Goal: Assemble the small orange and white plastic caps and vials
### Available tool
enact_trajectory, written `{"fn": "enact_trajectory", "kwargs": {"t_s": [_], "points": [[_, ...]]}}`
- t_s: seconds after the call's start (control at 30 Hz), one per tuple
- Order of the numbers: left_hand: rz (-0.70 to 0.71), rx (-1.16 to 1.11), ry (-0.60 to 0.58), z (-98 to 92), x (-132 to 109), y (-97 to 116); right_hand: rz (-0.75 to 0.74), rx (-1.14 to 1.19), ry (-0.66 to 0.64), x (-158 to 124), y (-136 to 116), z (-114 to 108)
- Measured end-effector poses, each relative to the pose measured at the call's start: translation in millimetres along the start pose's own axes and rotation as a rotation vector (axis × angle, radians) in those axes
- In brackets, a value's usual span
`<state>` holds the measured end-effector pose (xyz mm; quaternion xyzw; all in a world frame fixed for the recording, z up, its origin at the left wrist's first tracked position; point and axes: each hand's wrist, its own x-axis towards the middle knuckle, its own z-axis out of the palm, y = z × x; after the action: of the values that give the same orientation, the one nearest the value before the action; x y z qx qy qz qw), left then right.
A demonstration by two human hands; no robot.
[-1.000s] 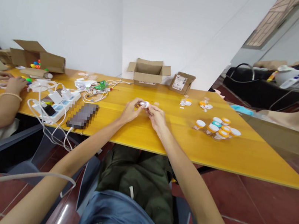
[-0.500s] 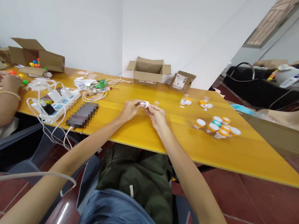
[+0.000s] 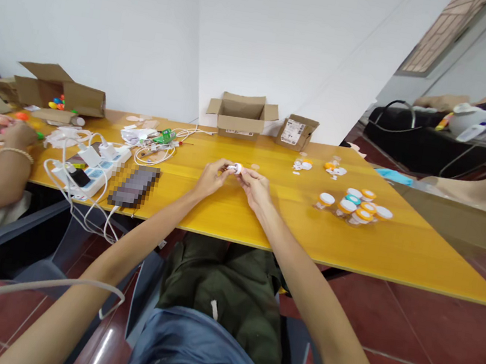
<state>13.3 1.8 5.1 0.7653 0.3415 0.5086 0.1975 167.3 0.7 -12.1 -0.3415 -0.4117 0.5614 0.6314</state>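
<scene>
Over the middle of the yellow table (image 3: 237, 218), left hand (image 3: 209, 179) and right hand (image 3: 256, 189) both pinch a small white jar (image 3: 236, 169) between fingertips, with more capped jars (image 3: 355, 206) off right.

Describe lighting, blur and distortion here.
Head view: soft even light, no harsh glare on the yellow table; wide lens stretches both forearms; the white piece between left hand and right hand is too small to resolve; a dark slab is pixelated.
</scene>
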Motion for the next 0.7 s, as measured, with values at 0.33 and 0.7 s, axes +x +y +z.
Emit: {"fn": "enact_trajectory", "kwargs": {"t_s": [0.33, 0.7], "points": [[0.018, 0.084, 0.004, -1.0, 1.6, -1.7, -0.019, -0.071, -0.032, -3.3, -4.1, 7.3], [0.066, 0.137, 0.006, -4.3, 0.6, -2.5, 0.024, -0.09, -0.031, -4.6, -7.7, 7.0]]}}
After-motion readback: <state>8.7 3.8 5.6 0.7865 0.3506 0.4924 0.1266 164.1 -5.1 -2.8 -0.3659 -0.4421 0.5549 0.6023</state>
